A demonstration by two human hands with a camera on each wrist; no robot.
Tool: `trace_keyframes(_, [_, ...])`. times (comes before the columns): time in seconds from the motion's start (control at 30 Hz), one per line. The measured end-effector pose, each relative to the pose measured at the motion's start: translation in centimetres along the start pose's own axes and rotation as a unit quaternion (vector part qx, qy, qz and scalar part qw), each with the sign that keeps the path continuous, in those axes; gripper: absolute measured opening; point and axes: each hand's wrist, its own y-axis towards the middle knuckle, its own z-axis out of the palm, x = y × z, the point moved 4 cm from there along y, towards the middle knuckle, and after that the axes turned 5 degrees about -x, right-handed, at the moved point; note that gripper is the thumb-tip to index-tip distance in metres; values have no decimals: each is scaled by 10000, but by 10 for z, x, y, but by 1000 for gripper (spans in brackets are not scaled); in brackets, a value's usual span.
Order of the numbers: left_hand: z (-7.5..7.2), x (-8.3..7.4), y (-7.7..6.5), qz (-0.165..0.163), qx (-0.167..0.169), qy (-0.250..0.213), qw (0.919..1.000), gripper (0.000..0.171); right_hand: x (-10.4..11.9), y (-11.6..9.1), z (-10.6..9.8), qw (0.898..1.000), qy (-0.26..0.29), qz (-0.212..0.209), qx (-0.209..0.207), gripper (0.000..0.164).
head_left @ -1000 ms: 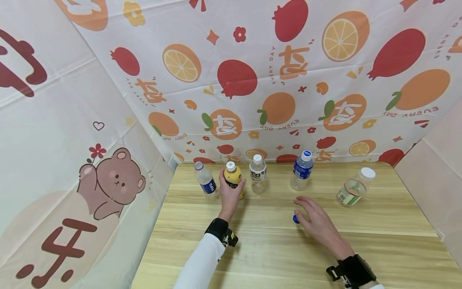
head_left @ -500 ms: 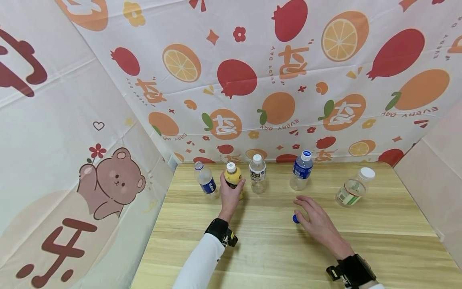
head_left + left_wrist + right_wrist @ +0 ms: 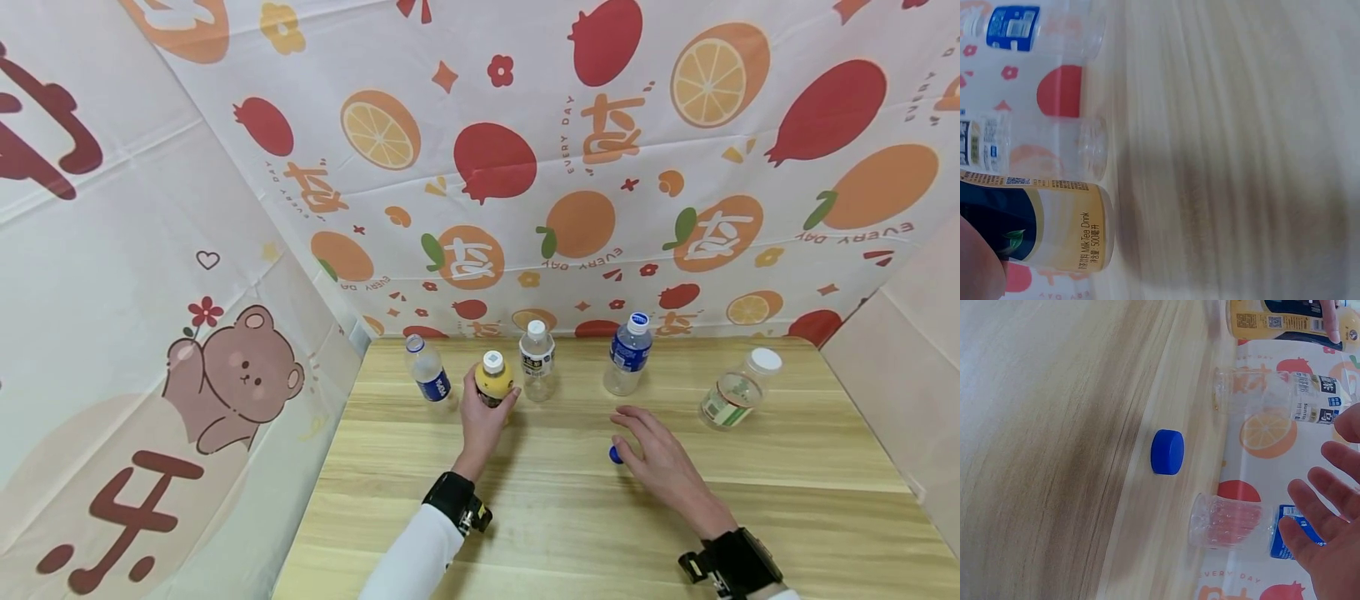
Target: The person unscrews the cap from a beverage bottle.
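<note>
My left hand (image 3: pixel 482 429) grips a yellow milk tea bottle (image 3: pixel 493 385) with a white cap, thumb and fingers around its sides. In the left wrist view, the bottle's dark and cream label (image 3: pixel 1075 228) shows, with a fingertip at the edge. My right hand (image 3: pixel 663 467) holds nothing; its fingers are relaxed and spread near a blue bottle cap (image 3: pixel 615 455). That cap (image 3: pixel 1167 452) lies on the wooden table apart from the fingers. Just right of the milk tea bottle stands a clear bottle (image 3: pixel 537 367) with a white cap.
A clear bottle with a blue label (image 3: pixel 433 387) stands at the left, no cap visible on its neck. Farther right are a blue-labelled bottle (image 3: pixel 627 354) and a wide clear jar (image 3: pixel 731 398) with a white lid. A fruit-printed cloth (image 3: pixel 495 158) hangs behind the table (image 3: pixel 555 517).
My left hand has shifted the milk tea bottle slightly right and nearer to me, closer to the clear bottle. The right hand and the blue cap have stayed in place.
</note>
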Motion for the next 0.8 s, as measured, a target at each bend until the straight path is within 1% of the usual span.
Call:
trace_keyframes(0.1, [2,-2,-10,115,76,66,9999,77,1,1,0,10000,7,-42,-40,32])
trace_keyframes(0.23, [7,-5,-22,304,296,113,9990,76,3,2,1,9999,35,-104,-120,33])
trace_keyframes(0.37, [12,-11,-32,586,533,254,9965,75,6,4,1,9998,62,-123,-157,35])
trace_keyframes(0.57, [20,-19,-41,1053,899,578,9887,75,11,8,0,9998,118,-134,-132,37])
trace_keyframes(0.8, [26,-27,-48,1529,1052,986,9777,77,20,16,-2,9996,177,-78,-227,43])
